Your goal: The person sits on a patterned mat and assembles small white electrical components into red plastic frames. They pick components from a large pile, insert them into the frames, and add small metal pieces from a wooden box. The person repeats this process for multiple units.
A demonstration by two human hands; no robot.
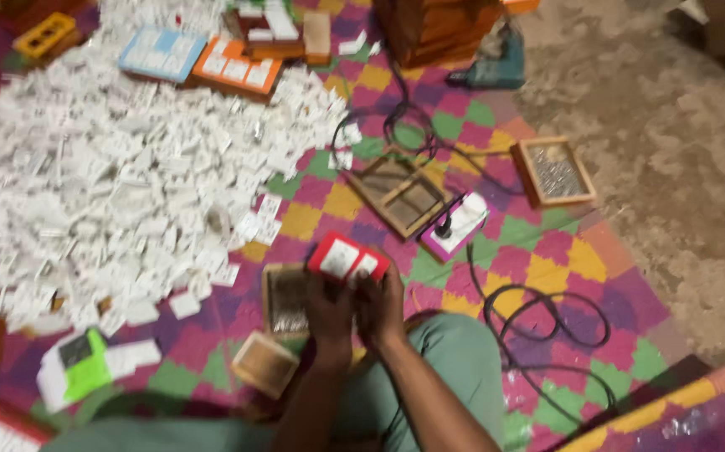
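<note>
Both hands meet low in the middle of the view, over the person's green-trousered knee [455,351]. The left hand [329,311] and the right hand [382,308] have their fingers closed on the lower edge of a red tray [347,258] holding white rectangular parts, tilted up off the woven mat [547,259].

The mat, a plastic weave of pink, yellow, green and purple squares, ends at the right on bare mottled concrete floor [681,151]; its rolled edge [672,402] lies at the lower right. Open mat lies right of the hands, crossed by a looping black cable [547,322].

A large heap of small white plastic pieces [120,167] fills the left side, running out of view at the top and left. A wooden frame [400,194] and a pink tray with a white part [456,224] lie beyond the hands. A wooden box [285,300] sits partly hidden behind the left hand. Motion blur smears the small details.
</note>
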